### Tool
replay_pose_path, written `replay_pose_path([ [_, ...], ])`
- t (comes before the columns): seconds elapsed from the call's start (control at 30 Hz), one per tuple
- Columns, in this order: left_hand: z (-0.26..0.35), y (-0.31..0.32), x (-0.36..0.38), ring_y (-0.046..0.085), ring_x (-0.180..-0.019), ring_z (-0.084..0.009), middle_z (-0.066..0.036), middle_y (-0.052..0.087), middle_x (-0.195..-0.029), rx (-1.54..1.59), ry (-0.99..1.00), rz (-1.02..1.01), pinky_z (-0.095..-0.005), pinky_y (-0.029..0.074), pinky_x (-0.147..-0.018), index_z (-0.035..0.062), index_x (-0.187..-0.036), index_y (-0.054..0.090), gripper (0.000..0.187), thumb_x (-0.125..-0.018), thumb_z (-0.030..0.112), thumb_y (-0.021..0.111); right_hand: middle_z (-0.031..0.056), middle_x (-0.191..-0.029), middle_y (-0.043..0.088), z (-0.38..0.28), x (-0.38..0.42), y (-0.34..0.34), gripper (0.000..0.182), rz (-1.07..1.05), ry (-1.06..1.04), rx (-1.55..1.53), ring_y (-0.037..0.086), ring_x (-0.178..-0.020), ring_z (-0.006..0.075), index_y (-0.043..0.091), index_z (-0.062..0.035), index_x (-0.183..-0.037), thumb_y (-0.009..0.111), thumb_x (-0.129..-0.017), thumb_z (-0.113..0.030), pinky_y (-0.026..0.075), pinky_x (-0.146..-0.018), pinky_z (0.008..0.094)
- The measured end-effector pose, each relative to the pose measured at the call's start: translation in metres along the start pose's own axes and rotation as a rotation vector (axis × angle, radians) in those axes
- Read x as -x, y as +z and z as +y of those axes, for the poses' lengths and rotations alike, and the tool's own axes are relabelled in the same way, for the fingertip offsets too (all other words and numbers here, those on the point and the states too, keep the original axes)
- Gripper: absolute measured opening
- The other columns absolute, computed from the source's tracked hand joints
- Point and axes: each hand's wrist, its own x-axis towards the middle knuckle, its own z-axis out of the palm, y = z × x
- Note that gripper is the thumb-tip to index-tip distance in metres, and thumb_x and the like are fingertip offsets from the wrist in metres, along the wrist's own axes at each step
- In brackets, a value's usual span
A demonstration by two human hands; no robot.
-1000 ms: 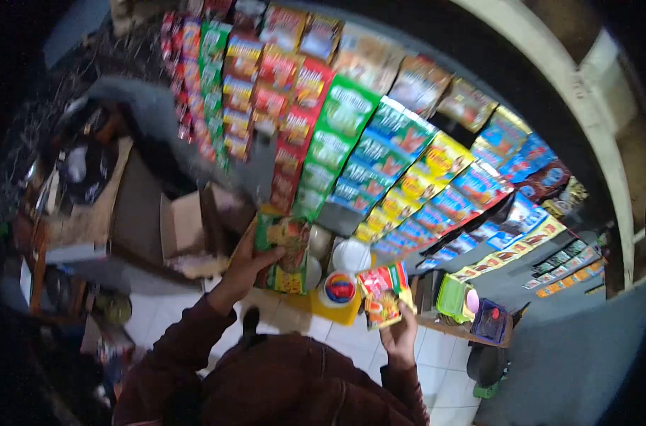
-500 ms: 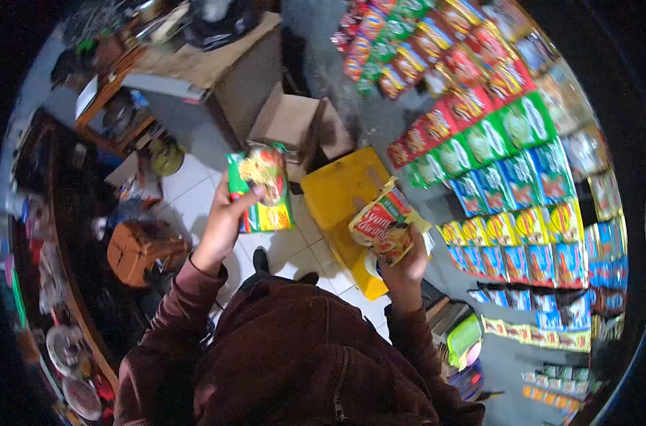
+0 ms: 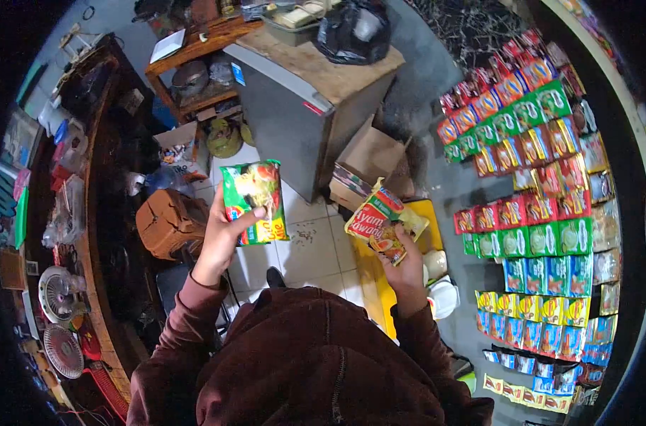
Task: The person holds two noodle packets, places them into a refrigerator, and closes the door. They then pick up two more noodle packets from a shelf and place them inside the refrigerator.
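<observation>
My left hand (image 3: pixel 223 238) is closed around a green and yellow noodle packet (image 3: pixel 253 202), thumb across its front. In my right hand (image 3: pixel 406 266) is a red and green noodle packet (image 3: pixel 374 221) with "Ayam Bawang" lettering, tilted to the left. Part of another yellowish packet (image 3: pixel 413 221) shows behind it, beside my fingers. The two hands are apart, held over the tiled floor (image 3: pixel 307 245) and a yellow surface (image 3: pixel 426 213).
An open cardboard box (image 3: pixel 371 157) stands beside a grey fridge (image 3: pixel 280 106), topped by a black plastic bag (image 3: pixel 353 32). Sachet strips (image 3: pixel 543 238) hang along the right wall. On the left are a brown stool (image 3: pixel 168 224), a green gas cylinder (image 3: pixel 224 138) and fans (image 3: pixel 62 295).
The view has turned, so the fridge and box appear farther right and more of the left side shows. Both hands still hold their packets; the left one now faces the camera more squarely.
</observation>
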Motion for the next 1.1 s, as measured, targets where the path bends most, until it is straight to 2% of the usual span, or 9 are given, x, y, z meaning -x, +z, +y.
replay_pose_path([
  [0.07, 0.007, -0.022, -0.008, 0.060, -0.106, -0.0156, -0.007, 0.062, -0.118, -0.003, -0.021, -0.010, -0.0311, 0.048, -0.093, 0.0043, -0.135, 0.041, 0.063, -0.080, -0.002, 0.072, 0.0099, -0.125, 0.058, 0.024, -0.022, -0.010, 0.049, -0.419, -0.867, 1.327, 0.058, -0.114, 0.0218, 0.050, 0.0017, -0.129, 0.069, -0.084, 0.002, 0.048, -0.098, 0.0374],
  [0.4, 0.004, -0.074, -0.046, 0.057, -0.105, -0.0117, -0.001, 0.061, -0.110, -0.095, -0.021, -0.055, -0.0273, 0.044, -0.094, 0.0036, -0.125, 0.048, 0.055, -0.077, -0.004, 0.074, 0.0106, -0.122, 0.060, 0.055, -0.068, 0.043, 0.053, -0.418, -0.804, 1.428, 0.059, -0.115, 0.0239, 0.052, -0.0059, -0.132, 0.070, -0.083, 0.002, 0.047, -0.098, 0.0390],
  [0.47, 0.002, -0.067, -0.058, 0.056, -0.108, -0.0113, -0.001, 0.060, -0.112, -0.091, -0.036, -0.065, -0.0271, 0.043, -0.096, 0.0030, -0.124, 0.050, 0.054, -0.077, -0.004, 0.073, 0.0115, -0.120, 0.062, 0.046, -0.070, 0.072, 0.061, -0.036, 0.032, 0.272, 0.058, -0.118, 0.0253, 0.052, -0.0073, -0.132, 0.072, -0.076, 0.008, 0.047, -0.099, 0.0384],
  [0.5, 0.001, -0.063, -0.064, 0.057, -0.107, -0.0117, -0.002, 0.061, -0.112, -0.090, -0.029, -0.075, -0.0272, 0.043, -0.095, 0.0028, -0.125, 0.049, 0.055, -0.077, -0.005, 0.073, 0.0115, -0.120, 0.062, 0.041, -0.075, 0.067, 0.061, -0.033, 0.035, 0.270, 0.058, -0.118, 0.0253, 0.052, -0.0073, -0.132, 0.072, -0.076, 0.008, 0.047, -0.099, 0.0384],
  [0.57, 0.000, -0.053, -0.073, 0.058, -0.106, -0.0120, -0.003, 0.062, -0.112, -0.090, -0.029, -0.070, -0.0273, 0.044, -0.094, 0.0026, -0.126, 0.048, 0.056, -0.077, -0.005, 0.073, 0.0113, -0.121, 0.061, 0.030, -0.083, 0.051, 0.052, -0.409, -0.877, 1.588, 0.060, -0.115, 0.0241, 0.055, -0.0051, -0.127, 0.074, -0.078, 0.001, 0.048, -0.097, 0.0369],
  [0.7, 0.004, -0.035, -0.091, 0.060, -0.101, -0.0126, -0.006, 0.064, -0.110, -0.096, 0.002, -0.018, -0.0272, 0.046, -0.092, 0.0023, -0.126, 0.046, 0.055, -0.078, -0.005, 0.072, 0.0116, -0.118, 0.062, 0.012, -0.116, 0.059, 0.046, -0.496, -0.788, 1.442, 0.061, -0.112, 0.0248, 0.057, -0.0042, -0.124, 0.072, -0.081, 0.000, 0.049, -0.096, 0.0369],
  [0.9, 0.006, -0.018, -0.106, 0.059, -0.101, -0.0109, -0.004, 0.064, -0.108, -0.120, 0.024, 0.050, -0.0266, 0.046, -0.091, 0.0026, -0.121, 0.048, 0.052, -0.077, -0.005, 0.074, 0.0132, -0.114, 0.062, -0.006, -0.161, 0.097, 0.053, -0.272, 0.133, 0.311, 0.061, -0.110, 0.0257, 0.056, -0.0043, -0.129, 0.066, -0.080, 0.012, 0.048, -0.095, 0.0358],
  [0.97, 0.010, -0.016, -0.105, 0.059, -0.101, -0.0105, -0.003, 0.063, -0.109, -0.165, 0.038, 0.088, -0.0264, 0.046, -0.091, 0.0020, -0.118, 0.053, 0.048, -0.076, -0.005, 0.075, 0.0126, -0.115, 0.061, -0.006, -0.164, 0.104, 0.040, -0.569, -0.427, 0.999, 0.063, -0.107, 0.0232, 0.055, -0.0016, -0.126, 0.064, -0.087, 0.004, 0.048, -0.094, 0.0348],
  [1.1, 0.010, -0.035, -0.104, 0.059, -0.099, -0.0105, -0.003, 0.064, -0.107, -0.255, 0.073, 0.133, -0.0265, 0.046, -0.091, 0.0010, -0.120, 0.058, 0.051, -0.073, -0.004, 0.078, 0.0127, -0.118, 0.061, 0.006, -0.214, 0.087, 0.035, -0.797, -0.606, 1.306, 0.062, -0.107, 0.0205, 0.054, 0.0000, -0.125, 0.062, -0.091, -0.003, 0.048, -0.093, 0.0349],
])
